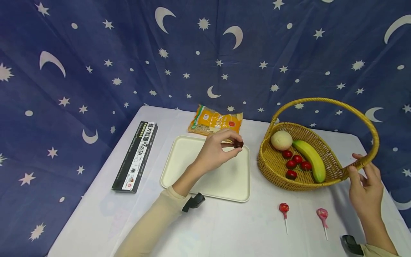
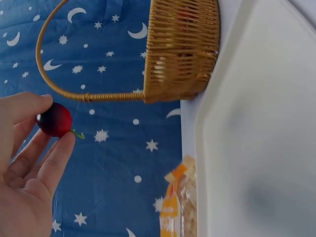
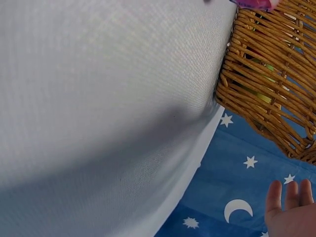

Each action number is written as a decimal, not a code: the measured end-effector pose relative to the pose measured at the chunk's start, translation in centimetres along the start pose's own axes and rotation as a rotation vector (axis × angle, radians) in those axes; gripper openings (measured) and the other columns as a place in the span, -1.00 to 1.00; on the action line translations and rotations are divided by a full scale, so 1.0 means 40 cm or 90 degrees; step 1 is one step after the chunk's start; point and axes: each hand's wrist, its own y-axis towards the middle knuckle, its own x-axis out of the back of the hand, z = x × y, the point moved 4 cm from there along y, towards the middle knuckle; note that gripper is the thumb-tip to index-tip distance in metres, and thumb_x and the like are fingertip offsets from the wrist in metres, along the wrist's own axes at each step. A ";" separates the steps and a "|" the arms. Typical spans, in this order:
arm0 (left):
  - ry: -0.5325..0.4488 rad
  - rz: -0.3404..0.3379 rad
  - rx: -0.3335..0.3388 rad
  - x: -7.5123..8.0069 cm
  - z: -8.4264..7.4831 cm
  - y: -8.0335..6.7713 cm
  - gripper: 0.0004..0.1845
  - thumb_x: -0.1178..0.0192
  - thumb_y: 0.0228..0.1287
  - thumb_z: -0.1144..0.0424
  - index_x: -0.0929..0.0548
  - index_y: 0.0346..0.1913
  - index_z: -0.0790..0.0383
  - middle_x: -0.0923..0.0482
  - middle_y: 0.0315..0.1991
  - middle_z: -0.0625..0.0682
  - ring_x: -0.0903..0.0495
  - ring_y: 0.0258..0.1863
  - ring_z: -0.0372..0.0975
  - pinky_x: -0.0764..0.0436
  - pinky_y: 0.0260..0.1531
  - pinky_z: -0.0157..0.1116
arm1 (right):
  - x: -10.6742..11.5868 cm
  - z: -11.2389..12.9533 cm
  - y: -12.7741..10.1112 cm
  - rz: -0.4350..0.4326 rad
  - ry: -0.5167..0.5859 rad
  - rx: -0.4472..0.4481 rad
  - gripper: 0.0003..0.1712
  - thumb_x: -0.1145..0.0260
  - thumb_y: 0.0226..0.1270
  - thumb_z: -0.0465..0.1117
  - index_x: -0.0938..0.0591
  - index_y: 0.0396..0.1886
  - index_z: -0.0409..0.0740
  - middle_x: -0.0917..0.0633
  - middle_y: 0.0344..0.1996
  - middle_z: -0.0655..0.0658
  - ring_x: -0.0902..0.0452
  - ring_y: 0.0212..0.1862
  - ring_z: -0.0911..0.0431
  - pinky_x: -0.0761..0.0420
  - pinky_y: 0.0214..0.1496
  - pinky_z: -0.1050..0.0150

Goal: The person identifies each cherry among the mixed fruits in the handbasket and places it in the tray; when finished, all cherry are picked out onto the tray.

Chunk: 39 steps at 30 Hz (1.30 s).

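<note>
In the head view my left hand (image 1: 216,151) is above the cream tray (image 1: 183,178), pinching a dark red cherry (image 1: 238,144) between thumb and fingertips. The left wrist view shows the cherry (image 2: 55,120) with a short green stem. My right hand (image 1: 367,187) holds the lower right end of the handle of a wicker basket (image 1: 276,178). Inside the basket lie several red cherries (image 1: 291,164), a yellow-green banana (image 1: 310,160) and a pale round fruit (image 1: 281,140). From the right wrist, only some fingers (image 3: 291,195) show, beside the basket's woven side (image 3: 266,74).
Behind the tray lies an orange bag of grain (image 1: 216,120). A black-and-white pasta box (image 1: 135,157) is on the left. Two lollipops, one red (image 1: 284,207) and one pink (image 1: 322,213), lie before the basket. A blue star-patterned cloth (image 1: 192,53) hangs behind the table.
</note>
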 end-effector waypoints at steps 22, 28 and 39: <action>0.060 -0.070 0.052 0.129 0.064 -0.059 -0.79 -0.48 0.26 0.46 -0.76 -0.09 0.19 -0.71 -0.05 0.06 -0.78 -0.04 -0.12 -0.81 0.03 -0.28 | -0.004 0.007 -0.006 0.002 -0.030 -0.007 -0.51 -0.10 0.72 -0.24 -0.54 0.52 0.10 -0.37 0.28 0.53 -0.27 0.38 0.51 -0.38 0.12 0.86; 0.081 -0.075 0.060 0.142 0.077 -0.072 -0.80 -0.48 0.26 0.48 -0.78 -0.11 0.20 -0.71 0.01 0.07 -0.78 -0.03 -0.11 -0.80 0.02 -0.32 | -0.005 0.007 -0.006 0.003 -0.036 -0.011 -0.51 -0.09 0.73 -0.24 -0.54 0.53 0.07 -0.36 0.28 0.53 -0.26 0.38 0.51 -0.37 0.11 0.87; 0.110 -0.067 0.088 0.169 0.107 -0.094 -0.82 -0.46 0.26 0.50 -0.79 -0.11 0.29 -0.73 -0.03 0.09 -0.79 -0.04 -0.10 -0.79 0.05 -0.35 | -0.006 -0.003 -0.005 0.003 -0.035 -0.013 -0.51 -0.08 0.73 -0.24 -0.53 0.53 0.05 -0.38 0.30 0.53 -0.24 0.40 0.50 -0.36 0.11 0.86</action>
